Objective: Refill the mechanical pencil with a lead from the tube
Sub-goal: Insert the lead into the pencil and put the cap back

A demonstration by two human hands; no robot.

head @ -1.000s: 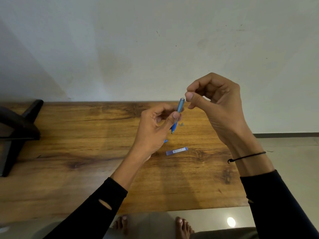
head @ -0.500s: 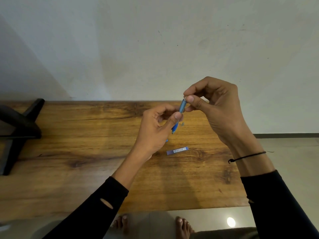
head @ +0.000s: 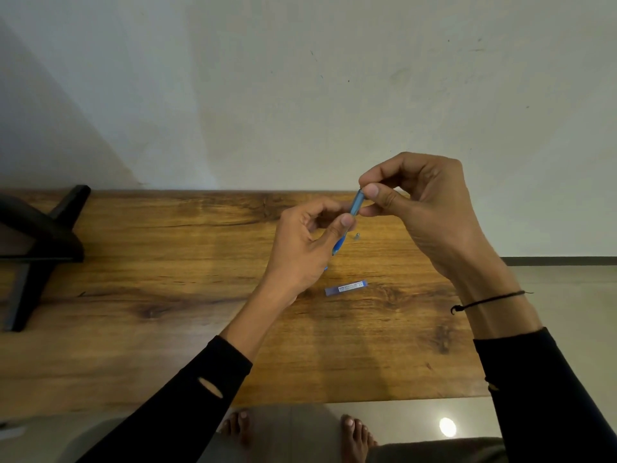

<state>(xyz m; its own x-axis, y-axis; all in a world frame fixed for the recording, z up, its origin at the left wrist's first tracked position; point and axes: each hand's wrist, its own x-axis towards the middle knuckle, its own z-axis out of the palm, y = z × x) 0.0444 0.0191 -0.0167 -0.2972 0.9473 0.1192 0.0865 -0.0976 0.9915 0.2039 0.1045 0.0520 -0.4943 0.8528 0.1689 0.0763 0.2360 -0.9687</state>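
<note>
My left hand (head: pixel 305 243) grips a blue mechanical pencil (head: pixel 354 207) by its middle, holding it tilted with its top end up and to the right. My right hand (head: pixel 424 208) pinches thumb and forefinger together right at the pencil's top end; whether a lead is between them is too fine to see. The blue lead tube (head: pixel 346 287) lies flat on the wooden table (head: pixel 167 295), below and between my hands. A tiny grey cap-like piece (head: pixel 357 236) rests on the table just right of the pencil.
A black stand (head: pixel 36 248) sits at the table's left edge. A pale wall rises behind the table's far edge. The table's right edge runs under my right wrist, with floor beyond. Bare feet (head: pixel 355 436) show below the near edge.
My right hand has moved down and left until its pinched fingertips meet the pencil's top end. My left hand and the pencil have stayed almost still.
</note>
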